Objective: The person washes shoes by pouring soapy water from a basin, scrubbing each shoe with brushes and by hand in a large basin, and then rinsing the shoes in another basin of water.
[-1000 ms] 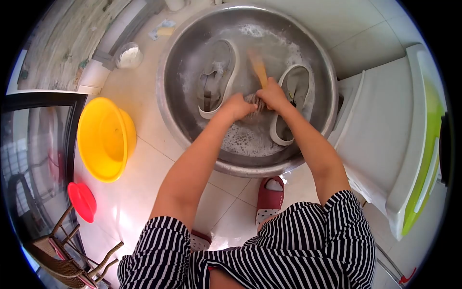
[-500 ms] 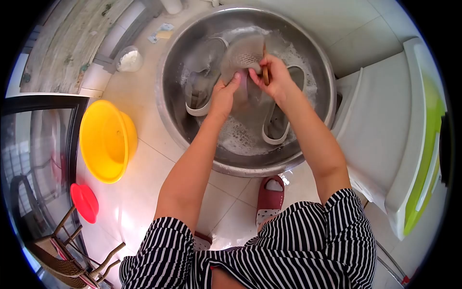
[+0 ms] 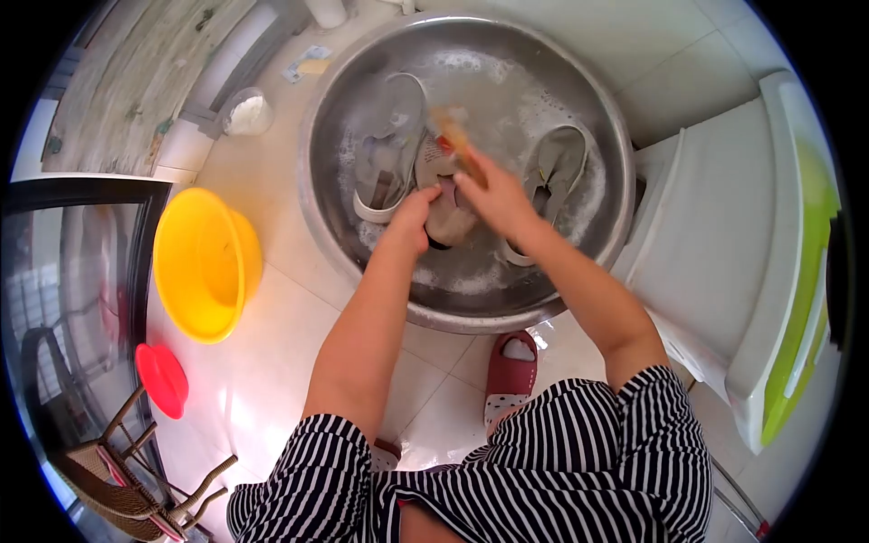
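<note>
Inside a round metal basin point(image 3: 520, 317) of soapy water, my left hand point(image 3: 413, 217) grips a wet grey shoe point(image 3: 450, 217) by its near left side. My right hand point(image 3: 498, 195) is closed round a wooden brush point(image 3: 460, 143), whose far end is blurred over the held shoe. Two more grey shoes with pale soles lie in the water, one at the left point(image 3: 391, 118) and one at the right point(image 3: 566, 158). My right wrist partly covers the right one.
A yellow tub point(image 3: 206, 267) and a smaller red basin point(image 3: 163, 380) stand on the floor at the left, near a wicker chair point(image 3: 109, 489). A cup of white powder point(image 3: 247, 115) is at the upper left. A white and green appliance point(image 3: 724, 244) stands at the right.
The held shoe has come down nearer to me and turned from a blurred, raised pose. My right hand has moved lower, with the brush now tilted up and left over the shoe.
</note>
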Action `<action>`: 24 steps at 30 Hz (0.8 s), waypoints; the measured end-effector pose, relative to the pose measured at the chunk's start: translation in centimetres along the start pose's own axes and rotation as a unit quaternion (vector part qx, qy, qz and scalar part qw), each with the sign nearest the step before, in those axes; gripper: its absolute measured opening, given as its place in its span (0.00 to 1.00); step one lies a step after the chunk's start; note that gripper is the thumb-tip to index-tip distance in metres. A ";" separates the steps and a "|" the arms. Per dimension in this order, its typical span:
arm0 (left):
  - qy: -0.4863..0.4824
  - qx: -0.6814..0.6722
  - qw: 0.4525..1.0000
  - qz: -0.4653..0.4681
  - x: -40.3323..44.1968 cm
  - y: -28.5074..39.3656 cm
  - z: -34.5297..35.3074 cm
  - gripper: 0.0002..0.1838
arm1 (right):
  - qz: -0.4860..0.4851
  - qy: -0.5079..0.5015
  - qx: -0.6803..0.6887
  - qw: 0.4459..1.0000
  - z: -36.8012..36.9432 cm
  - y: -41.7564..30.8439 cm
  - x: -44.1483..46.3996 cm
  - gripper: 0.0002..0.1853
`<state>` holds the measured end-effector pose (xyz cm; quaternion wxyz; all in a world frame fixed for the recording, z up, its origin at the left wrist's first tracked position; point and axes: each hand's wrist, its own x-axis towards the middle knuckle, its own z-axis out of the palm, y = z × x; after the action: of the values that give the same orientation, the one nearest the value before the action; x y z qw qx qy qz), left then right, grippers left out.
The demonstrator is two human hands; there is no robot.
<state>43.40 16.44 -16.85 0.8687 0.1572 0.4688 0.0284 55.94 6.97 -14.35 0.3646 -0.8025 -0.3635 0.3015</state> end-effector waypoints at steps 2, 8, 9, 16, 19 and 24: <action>-0.031 0.052 0.997 0.037 -0.3 0.2 0.4 0.20 | -0.097 -0.065 -0.032 0.993 0.3 -0.2 -3.2 0.24; -0.086 0.141 0.981 0.101 -2.1 -2.3 3.4 0.34 | 0.047 0.005 -0.166 0.985 -1.4 0.3 1.3 0.21; -0.084 0.133 0.982 0.104 -1.3 -1.8 2.9 0.35 | 0.017 -0.003 -0.141 0.990 -0.8 0.3 -0.2 0.21; -0.089 0.204 0.958 0.179 -1.7 -2.0 2.5 0.40 | 0.021 -0.039 -0.144 0.989 -2.2 0.5 -0.4 0.20; -0.053 0.286 0.937 0.194 -0.6 -2.4 2.7 0.42 | 0.009 -0.020 -0.116 0.993 -1.3 0.4 -0.4 0.19; 0.041 0.313 0.930 0.187 -0.3 0.4 0.5 0.40 | -0.025 -0.066 -0.147 0.987 -0.5 -1.0 -3.9 0.20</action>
<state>43.65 16.63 -16.24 0.7343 0.5049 0.4513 0.0480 53.77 4.13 -12.39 0.2251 -0.8166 -0.4469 0.2878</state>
